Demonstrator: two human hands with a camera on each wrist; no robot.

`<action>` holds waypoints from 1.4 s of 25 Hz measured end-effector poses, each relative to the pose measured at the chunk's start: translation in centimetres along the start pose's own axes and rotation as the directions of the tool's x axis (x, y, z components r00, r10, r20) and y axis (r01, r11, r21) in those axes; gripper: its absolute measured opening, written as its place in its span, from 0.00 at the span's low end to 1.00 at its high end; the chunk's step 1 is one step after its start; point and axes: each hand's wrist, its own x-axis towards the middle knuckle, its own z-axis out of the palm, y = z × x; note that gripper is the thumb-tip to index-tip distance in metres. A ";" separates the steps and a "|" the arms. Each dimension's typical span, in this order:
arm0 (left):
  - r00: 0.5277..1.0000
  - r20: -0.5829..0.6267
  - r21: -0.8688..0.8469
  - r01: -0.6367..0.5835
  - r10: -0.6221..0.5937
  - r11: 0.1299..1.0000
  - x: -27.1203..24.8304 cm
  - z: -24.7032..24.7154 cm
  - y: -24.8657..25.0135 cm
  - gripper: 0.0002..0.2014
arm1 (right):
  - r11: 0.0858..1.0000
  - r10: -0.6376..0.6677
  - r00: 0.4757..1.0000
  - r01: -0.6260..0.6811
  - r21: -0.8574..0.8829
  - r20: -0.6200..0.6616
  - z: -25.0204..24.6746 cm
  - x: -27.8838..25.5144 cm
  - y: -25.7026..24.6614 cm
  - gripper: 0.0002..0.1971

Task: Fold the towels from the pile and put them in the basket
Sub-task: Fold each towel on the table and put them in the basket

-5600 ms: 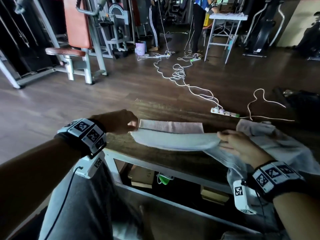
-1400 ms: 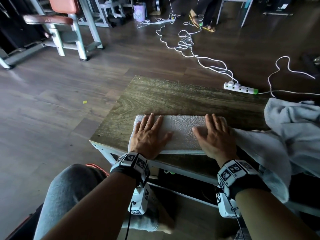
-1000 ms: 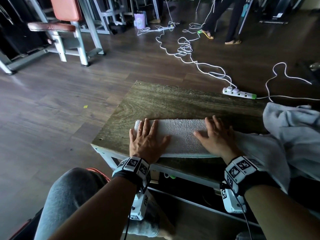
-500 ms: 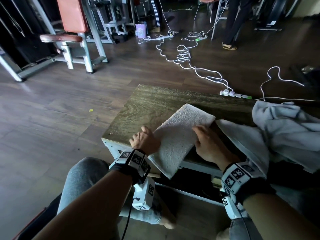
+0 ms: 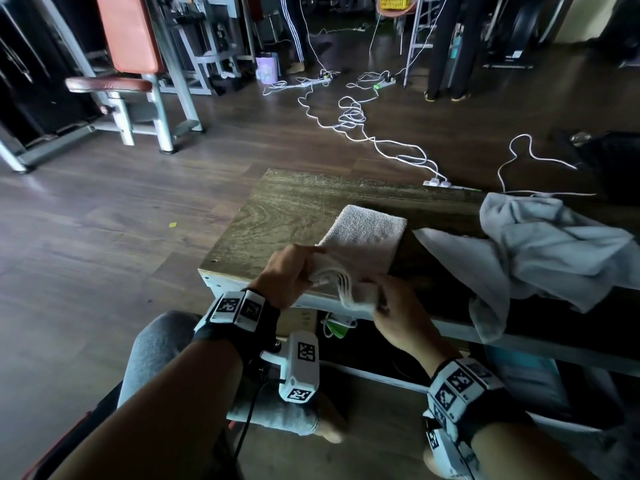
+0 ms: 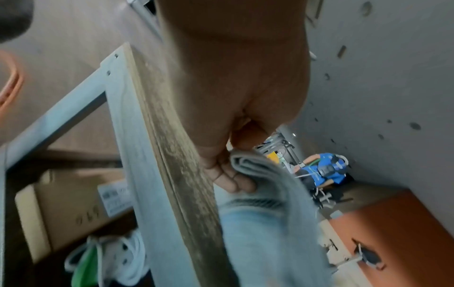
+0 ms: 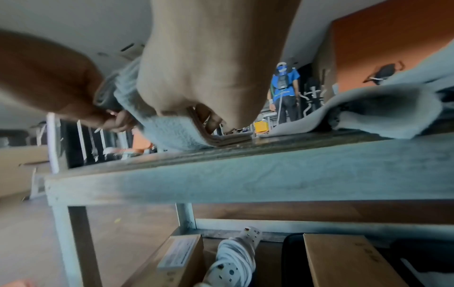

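Observation:
A folded white towel (image 5: pixel 367 237) lies lengthwise on the wooden table (image 5: pixel 277 209), its near end raised off the front edge. My left hand (image 5: pixel 294 271) pinches the near left corner, where the stacked layers (image 6: pixel 248 165) show. My right hand (image 5: pixel 394 306) grips the near right corner, fingers curled round the layers (image 7: pixel 172 132). The pile of unfolded pale towels (image 5: pixel 547 244) lies on the table's right part, one flap hanging over the front edge. No basket is in view.
Boxes (image 7: pixel 343 258) and a coiled white power strip (image 7: pixel 236 250) sit on the shelf under the table. White cables (image 5: pixel 360 123) trail over the wooden floor beyond. A gym bench with orange pads (image 5: pixel 128 64) stands far left. People stand at the back.
The towel, pressed flat crosswise under both palms a second ago, has been turned lengthwise. Both hands have moved to its near end and now hold and lift its corners.

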 end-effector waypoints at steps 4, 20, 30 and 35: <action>0.901 0.223 0.577 -0.429 0.371 0.695 0.2 -1.7 -0.2 0.21 | 0.897 0.214 0.977 -0.191 0.398 -0.014 -2.8 0.7 -1.2 0.09; 0.919 -0.007 0.839 -0.210 0.395 0.501 7.2 2.9 -1.6 0.19 | 0.823 0.559 0.825 -0.564 0.067 0.084 -3.2 6.4 3.1 0.21; 0.923 -0.109 0.932 -0.033 0.368 0.360 9.7 4.4 -2.3 0.25 | 0.784 0.616 0.785 -0.606 0.136 -0.057 -2.5 7.4 3.8 0.23; 0.909 -0.104 0.910 -0.076 0.402 0.408 11.3 5.4 -1.3 0.28 | 0.835 0.543 0.835 -0.525 0.165 -0.089 -3.0 7.9 3.8 0.19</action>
